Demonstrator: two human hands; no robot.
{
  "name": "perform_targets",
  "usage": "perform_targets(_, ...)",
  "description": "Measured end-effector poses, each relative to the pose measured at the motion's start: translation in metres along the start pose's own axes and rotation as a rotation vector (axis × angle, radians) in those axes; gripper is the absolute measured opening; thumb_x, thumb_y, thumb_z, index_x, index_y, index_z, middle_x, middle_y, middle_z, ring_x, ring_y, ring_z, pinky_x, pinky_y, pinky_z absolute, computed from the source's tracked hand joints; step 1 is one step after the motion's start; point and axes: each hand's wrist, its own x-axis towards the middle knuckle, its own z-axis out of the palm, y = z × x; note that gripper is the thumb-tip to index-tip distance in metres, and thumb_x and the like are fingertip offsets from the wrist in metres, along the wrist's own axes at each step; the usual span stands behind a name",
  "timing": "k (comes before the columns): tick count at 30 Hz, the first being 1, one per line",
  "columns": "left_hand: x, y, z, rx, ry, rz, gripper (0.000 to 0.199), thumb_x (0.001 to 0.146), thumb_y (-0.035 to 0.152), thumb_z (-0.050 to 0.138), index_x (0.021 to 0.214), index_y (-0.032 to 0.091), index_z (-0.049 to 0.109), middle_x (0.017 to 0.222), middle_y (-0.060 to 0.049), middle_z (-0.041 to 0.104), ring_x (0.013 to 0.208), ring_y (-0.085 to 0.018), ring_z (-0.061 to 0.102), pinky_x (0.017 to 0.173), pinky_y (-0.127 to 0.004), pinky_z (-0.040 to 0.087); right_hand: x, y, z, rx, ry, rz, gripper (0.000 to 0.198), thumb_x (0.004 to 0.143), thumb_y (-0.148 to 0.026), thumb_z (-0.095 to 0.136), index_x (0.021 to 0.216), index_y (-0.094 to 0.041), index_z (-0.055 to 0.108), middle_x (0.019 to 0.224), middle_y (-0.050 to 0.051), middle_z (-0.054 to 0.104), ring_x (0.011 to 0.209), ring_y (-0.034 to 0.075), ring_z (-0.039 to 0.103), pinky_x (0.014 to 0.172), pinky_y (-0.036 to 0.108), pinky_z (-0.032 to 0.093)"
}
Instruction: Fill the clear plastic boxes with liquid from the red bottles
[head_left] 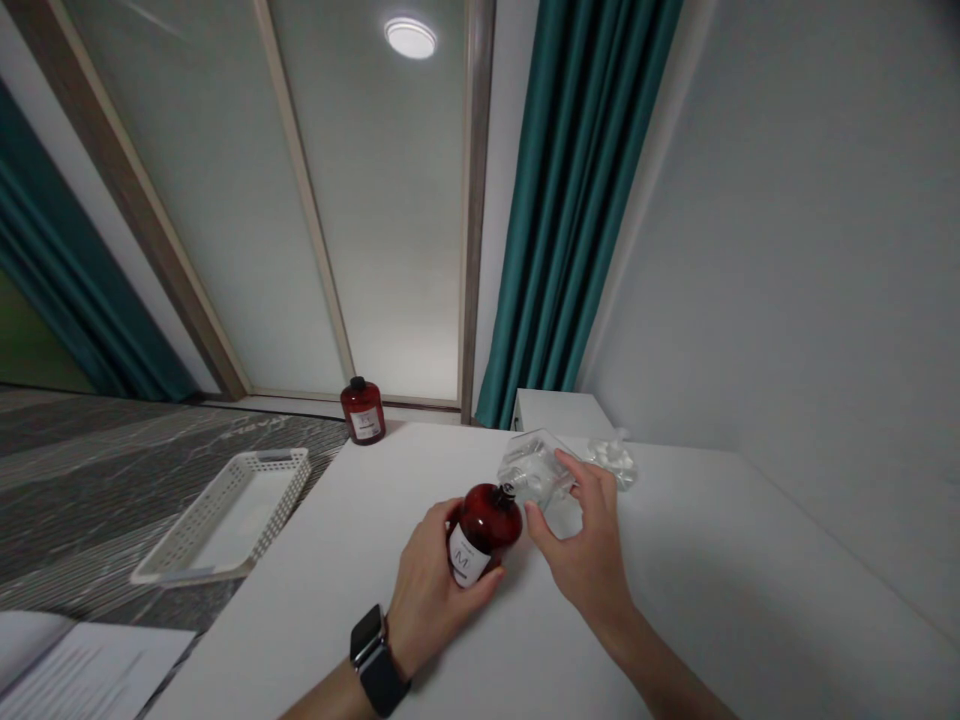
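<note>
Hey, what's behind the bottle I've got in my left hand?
Beyond the bottle, the white table and a clear, plastic-looking object by your right hand are visible. Whatever the bottle's body and your left hand cover can't be seen.

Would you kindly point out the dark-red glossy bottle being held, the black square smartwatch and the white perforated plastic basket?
Held bottle (489,524), head view: red shoulder above label.
Smartwatch (367,637), head view: dark screen.
Basket (199,515), head view: perforated wall.
</note>
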Motion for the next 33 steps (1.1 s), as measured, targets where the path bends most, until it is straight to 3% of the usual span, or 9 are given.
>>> perform_targets(33,0.0007,0.0042,-0.0031,-0.051,0.068,0.010,0.060,0.068,0.029,0.074,0.121,0.018,0.048,0.112,-0.011,0.067,0.098,-0.029,0.067,0.084,-0.045,0.056,0.0055,-0.0060,-0.0019,-0.026,-0.019,-0.032,0.053,0.080,-0.026,0.067,0.131,-0.023,0.053,0.115,0.010,0.050,0.111,0.029,0.054,0.090,0.049,0.053)
